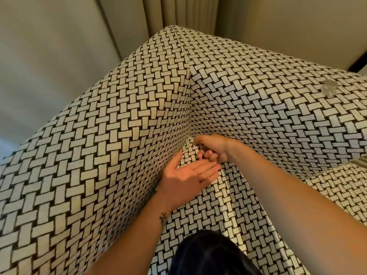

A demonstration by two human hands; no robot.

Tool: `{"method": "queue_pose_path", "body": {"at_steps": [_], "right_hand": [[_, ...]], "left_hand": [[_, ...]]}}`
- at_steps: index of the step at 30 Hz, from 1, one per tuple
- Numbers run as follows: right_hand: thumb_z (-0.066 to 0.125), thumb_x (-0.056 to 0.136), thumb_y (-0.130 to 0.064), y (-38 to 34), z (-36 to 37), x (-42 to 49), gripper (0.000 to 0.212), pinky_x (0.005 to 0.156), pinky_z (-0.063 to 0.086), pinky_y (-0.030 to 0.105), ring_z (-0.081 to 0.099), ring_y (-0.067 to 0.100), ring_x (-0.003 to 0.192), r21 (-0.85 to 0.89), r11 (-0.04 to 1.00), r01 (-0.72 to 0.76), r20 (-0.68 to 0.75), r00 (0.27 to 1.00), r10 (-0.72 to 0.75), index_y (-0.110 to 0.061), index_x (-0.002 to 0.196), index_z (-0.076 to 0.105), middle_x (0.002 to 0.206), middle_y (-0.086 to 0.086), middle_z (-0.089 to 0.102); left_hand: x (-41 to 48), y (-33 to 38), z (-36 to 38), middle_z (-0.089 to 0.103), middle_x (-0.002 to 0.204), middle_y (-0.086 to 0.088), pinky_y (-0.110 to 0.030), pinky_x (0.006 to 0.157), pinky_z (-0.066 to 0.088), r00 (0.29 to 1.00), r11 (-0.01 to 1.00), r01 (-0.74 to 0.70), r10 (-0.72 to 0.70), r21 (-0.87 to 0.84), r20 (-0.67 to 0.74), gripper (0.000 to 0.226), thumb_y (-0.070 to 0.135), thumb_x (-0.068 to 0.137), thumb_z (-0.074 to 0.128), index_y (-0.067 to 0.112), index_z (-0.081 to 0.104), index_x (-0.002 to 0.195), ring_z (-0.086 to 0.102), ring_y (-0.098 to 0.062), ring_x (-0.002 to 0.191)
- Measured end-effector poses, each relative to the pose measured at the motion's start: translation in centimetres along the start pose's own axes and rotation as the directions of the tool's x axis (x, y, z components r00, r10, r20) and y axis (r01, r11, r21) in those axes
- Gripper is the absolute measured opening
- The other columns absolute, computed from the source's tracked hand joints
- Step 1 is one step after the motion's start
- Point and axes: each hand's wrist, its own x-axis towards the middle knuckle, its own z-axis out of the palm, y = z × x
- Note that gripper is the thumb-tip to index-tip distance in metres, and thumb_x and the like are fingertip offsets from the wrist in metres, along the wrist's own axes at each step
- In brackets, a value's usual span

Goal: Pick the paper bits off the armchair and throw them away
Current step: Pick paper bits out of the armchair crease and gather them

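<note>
- Here, the armchair (111, 135), in black-and-cream basket-weave cloth, is filling most of the view; its inner corner, where the two upright panels and the seat meet, is sitting near centre.
- No paper bits are showing plainly. A pale grey patch (329, 87) is lying on the chair's upper edge at far right, too blurred to tell if it is paper.
- The right hand (213, 148) is reaching into that corner, clenched, thumb and forefinger tips at the crease; whether they are pinching anything, cannot tell.
- The left hand (186, 180) is lying just beside it over the seat, palm up, fingers straight, released, holding nothing.
- A beige curtain (178, 10) is hanging behind the chair.
</note>
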Motion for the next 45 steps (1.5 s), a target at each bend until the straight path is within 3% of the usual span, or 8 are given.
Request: {"method": "queue_pose_path", "body": {"at_steps": [5,12,17,20,28,35,42,45], "right_hand": [[0.048,0.105,-0.037,-1.1,-0.1,1.7,0.032,0.027,0.016,0.012,0.027,0.001,0.027,0.194,0.978,-0.080,0.132,0.990,0.055,-0.009,0.089,0.051,0.047,-0.006,0.052],[0.041,0.107,-0.017,0.1,-0.4,2.8,0.024,0.026,0.016,0.013,0.027,0.002,0.028,0.284,0.959,-0.003,0.105,0.994,-0.027,-0.013,0.083,0.041,0.045,-0.006,0.047],[0.042,0.102,-0.023,-1.4,1.2,3.4,0.017,0.030,0.021,0.015,0.031,0.005,0.032,-0.054,0.998,-0.032,-0.102,0.994,0.027,-0.011,0.093,0.050,0.052,0.000,0.055],[0.043,0.104,-0.028,-2.8,1.3,4.0,0.020,0.029,0.022,0.014,0.031,0.004,0.030,-0.203,0.974,-0.103,-0.082,0.993,0.087,-0.009,0.100,0.050,0.054,0.001,0.058],[0.054,0.102,-0.019,-0.5,0.4,4.7,0.034,0.027,0.018,0.014,0.026,0.002,0.027,0.136,0.990,0.047,0.009,0.999,-0.048,-0.014,0.070,0.046,0.040,-0.007,0.044],[0.051,0.101,-0.007,1.2,0.0,4.7,0.034,0.028,0.016,0.014,0.026,0.002,0.029,0.340,0.931,0.131,0.026,0.988,-0.149,-0.017,0.069,0.042,0.042,-0.007,0.042],[0.047,0.102,-0.021,-1.3,1.3,4.9,0.015,0.027,0.020,0.016,0.027,0.004,0.030,0.049,0.998,0.042,-0.063,0.997,-0.039,-0.011,0.092,0.048,0.054,-0.001,0.059],[0.050,0.103,-0.017,-0.6,1.1,5.1,0.013,0.028,0.018,0.014,0.027,0.002,0.030,0.159,0.984,0.084,-0.033,0.996,-0.080,-0.012,0.091,0.050,0.055,-0.003,0.056]], "left_hand": [[0.3,-0.3,-0.9,0.033,0.158,-0.033,-0.056,0.121,0.029,0.998,0.993,-0.062,0.064,0.102,-0.010,0.087,0.053,0.101,0.044,-0.011,0.022,0.155,0.033,-0.046,0.147],[0.2,-0.7,-0.8,0.028,0.161,-0.030,-0.051,0.125,0.021,0.994,0.981,-0.076,0.088,0.178,-0.061,0.078,0.043,0.102,0.042,-0.007,0.019,0.157,0.024,-0.037,0.153],[0.3,-0.7,-0.9,0.033,0.159,-0.031,-0.050,0.122,0.026,0.992,0.970,-0.084,0.104,0.227,-0.077,0.074,0.041,0.102,0.041,-0.009,0.026,0.155,0.028,-0.038,0.152],[0.4,-0.8,-1.1,0.038,0.157,-0.029,-0.051,0.123,0.026,0.993,0.970,-0.093,0.107,0.227,-0.053,0.072,0.043,0.105,0.037,-0.009,0.028,0.154,0.033,-0.039,0.149],[0.5,-0.7,-1.1,0.037,0.155,-0.034,-0.056,0.124,0.021,0.998,0.995,-0.067,0.066,0.078,0.022,0.096,0.064,0.098,0.039,-0.015,0.031,0.150,0.032,-0.044,0.148],[0.1,-0.7,-1.1,0.031,0.157,-0.036,-0.053,0.126,0.018,0.996,0.994,-0.068,0.064,0.081,0.055,0.098,0.066,0.100,0.038,-0.015,0.023,0.153,0.025,-0.044,0.151],[0.3,-1.2,-1.2,0.043,0.152,-0.032,-0.049,0.121,0.030,1.000,0.971,-0.014,0.013,0.240,0.004,0.097,0.069,0.098,0.036,-0.011,0.032,0.152,0.050,-0.043,0.137],[0.4,-1.6,-0.9,0.041,0.155,-0.029,-0.048,0.121,0.032,1.000,0.952,0.019,-0.021,0.304,0.003,0.096,0.069,0.098,0.034,-0.009,0.031,0.154,0.045,-0.040,0.142]]}}
